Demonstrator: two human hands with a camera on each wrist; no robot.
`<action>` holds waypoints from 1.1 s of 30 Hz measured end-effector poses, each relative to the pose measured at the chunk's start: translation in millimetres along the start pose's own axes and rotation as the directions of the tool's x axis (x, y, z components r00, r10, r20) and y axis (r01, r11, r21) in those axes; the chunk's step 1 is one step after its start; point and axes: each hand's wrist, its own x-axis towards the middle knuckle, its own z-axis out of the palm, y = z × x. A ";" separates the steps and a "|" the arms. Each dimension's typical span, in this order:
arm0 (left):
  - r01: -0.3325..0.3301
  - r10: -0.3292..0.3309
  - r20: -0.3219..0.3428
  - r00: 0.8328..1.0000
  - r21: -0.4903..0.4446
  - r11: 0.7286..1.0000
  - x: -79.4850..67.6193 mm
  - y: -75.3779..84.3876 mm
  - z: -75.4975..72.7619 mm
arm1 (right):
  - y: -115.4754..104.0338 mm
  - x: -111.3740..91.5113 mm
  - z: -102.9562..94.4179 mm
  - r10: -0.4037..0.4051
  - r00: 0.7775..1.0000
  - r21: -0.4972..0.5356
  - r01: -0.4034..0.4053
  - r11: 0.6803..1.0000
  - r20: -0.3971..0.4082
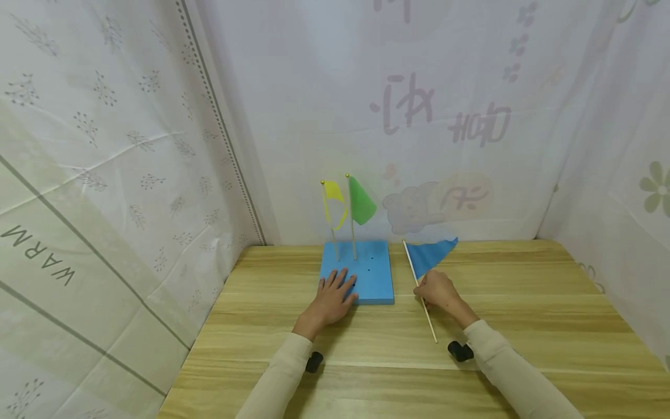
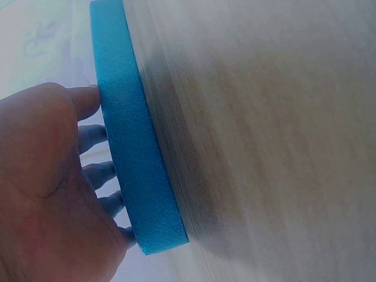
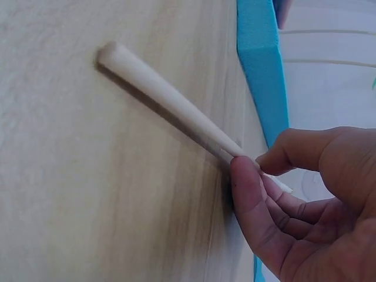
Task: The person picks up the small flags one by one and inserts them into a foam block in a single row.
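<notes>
Now, from my head view, my left hand point(image 1: 335, 294) lies flat on the blue foam block point(image 1: 366, 273), just left of my right hand point(image 1: 437, 291), which pinches the blue flag point(image 1: 426, 256) by its stick point(image 3: 170, 111). Next, I judge, comes lifting it toward a free hole. My left wrist shows straight fingers point(image 2: 97, 138) on foam; my right wrist shows the pinch, no holes.

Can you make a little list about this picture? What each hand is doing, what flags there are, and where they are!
left hand: lies flat, fingers straight, on the blue foam block
right hand: pinches the stick of the blue flag
blue flag: lying on the wooden table, right of the block
yellow flag: stands upright in the block
green flag: stands upright in the block, beside the yellow one
empty holes: a few small ones show in the block's top
</notes>
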 end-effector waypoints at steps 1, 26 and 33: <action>0.000 0.000 0.000 1.000 0.001 1.000 -0.3 0.2 0.0 | -0.3 -0.4 -0.6 -0.002 1.000 0.008 0.002 1.000 0.000; -0.012 0.012 -0.004 1.000 -0.004 1.000 0.9 -1.1 0.7 | -30.4 10.7 -24.0 -0.026 0.995 0.130 0.039 0.991 -0.097; -0.011 0.011 -0.007 1.000 0.003 1.000 2.3 -5.6 5.3 | -46.0 19.3 -30.8 -0.081 0.987 0.106 0.096 0.990 -0.138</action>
